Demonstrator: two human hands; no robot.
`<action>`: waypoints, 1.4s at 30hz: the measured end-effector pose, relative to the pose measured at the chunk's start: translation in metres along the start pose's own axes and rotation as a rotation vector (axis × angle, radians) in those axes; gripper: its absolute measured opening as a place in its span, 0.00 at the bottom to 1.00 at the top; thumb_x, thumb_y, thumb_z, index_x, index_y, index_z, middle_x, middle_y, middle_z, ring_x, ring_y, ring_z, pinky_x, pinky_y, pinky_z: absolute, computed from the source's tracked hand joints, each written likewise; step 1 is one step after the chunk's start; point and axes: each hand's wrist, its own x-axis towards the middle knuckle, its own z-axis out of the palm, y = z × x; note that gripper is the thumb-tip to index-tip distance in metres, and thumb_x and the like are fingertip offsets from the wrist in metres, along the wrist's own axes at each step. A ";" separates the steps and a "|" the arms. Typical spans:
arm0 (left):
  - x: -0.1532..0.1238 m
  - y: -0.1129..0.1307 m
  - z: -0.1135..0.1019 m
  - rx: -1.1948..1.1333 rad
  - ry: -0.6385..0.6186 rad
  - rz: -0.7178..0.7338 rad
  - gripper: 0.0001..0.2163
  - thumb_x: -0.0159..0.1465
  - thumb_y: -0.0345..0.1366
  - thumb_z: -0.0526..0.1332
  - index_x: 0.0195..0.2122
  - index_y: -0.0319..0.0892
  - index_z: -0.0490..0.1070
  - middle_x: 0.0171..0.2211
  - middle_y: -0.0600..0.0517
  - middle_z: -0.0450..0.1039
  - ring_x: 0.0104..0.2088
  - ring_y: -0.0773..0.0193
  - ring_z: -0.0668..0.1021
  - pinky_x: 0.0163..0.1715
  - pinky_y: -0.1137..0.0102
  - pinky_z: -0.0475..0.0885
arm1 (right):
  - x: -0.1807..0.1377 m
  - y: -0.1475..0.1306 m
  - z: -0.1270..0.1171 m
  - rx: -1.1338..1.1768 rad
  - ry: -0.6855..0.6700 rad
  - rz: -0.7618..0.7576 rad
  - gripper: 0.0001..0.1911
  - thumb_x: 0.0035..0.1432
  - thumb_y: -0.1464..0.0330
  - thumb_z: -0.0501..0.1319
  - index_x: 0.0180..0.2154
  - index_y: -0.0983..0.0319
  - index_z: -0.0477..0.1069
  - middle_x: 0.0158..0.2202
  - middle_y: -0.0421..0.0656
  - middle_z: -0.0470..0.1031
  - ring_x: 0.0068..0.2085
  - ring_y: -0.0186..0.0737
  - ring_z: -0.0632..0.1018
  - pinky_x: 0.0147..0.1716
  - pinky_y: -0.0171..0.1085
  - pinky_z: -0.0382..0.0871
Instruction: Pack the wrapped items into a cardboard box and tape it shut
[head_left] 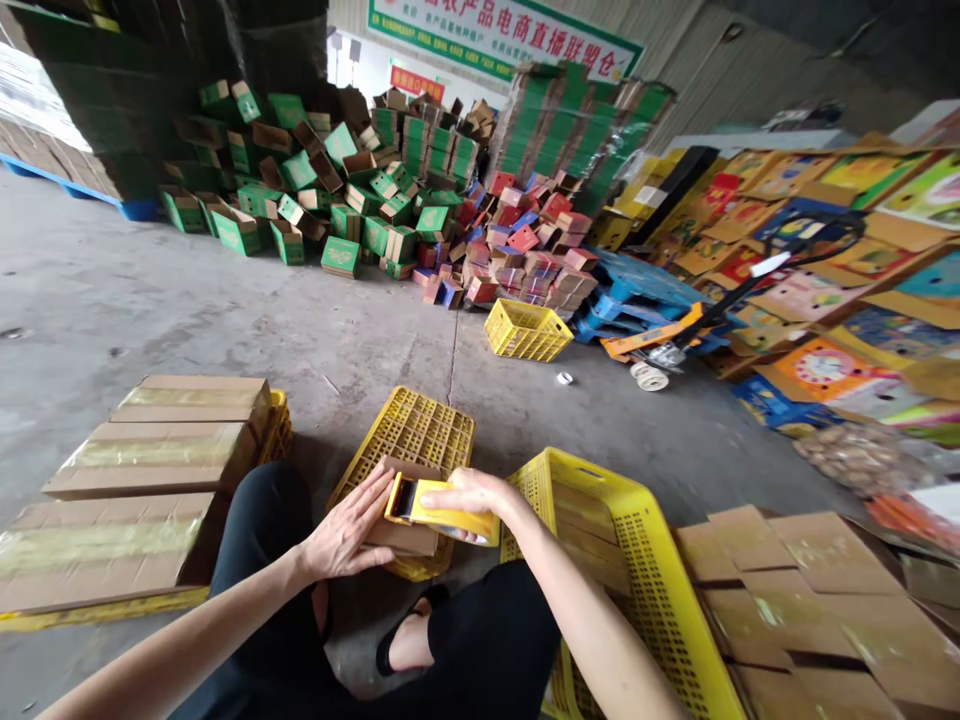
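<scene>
A small brown cardboard box (420, 541) rests on an upturned yellow plastic crate (427, 425) between my knees. My left hand (351, 525) lies on the box's left side with its fingers stretched out. Gripped in my right hand (469, 492) is a yellow tape dispenser (442, 515), its front end over the box near my left fingertips. The dispenser and both hands cover much of the box. Whether tape touches the cardboard I cannot tell.
To my right stands a yellow crate (651, 560) holding flat cardboard, with taped boxes (810, 600) beyond it. Larger taped boxes (150, 455) are stacked on my left. Ahead are another yellow crate (527, 332), a pallet jack (675, 340) and heaped green boxes (341, 255).
</scene>
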 end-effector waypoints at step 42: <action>0.027 -0.042 0.006 0.106 -0.127 0.276 0.48 0.72 0.65 0.54 0.80 0.39 0.37 0.74 0.35 0.59 0.74 0.41 0.63 0.72 0.48 0.61 | -0.010 0.049 0.021 0.178 0.072 -0.078 0.23 0.70 0.50 0.59 0.31 0.62 0.73 0.19 0.43 0.77 0.20 0.42 0.80 0.20 0.33 0.74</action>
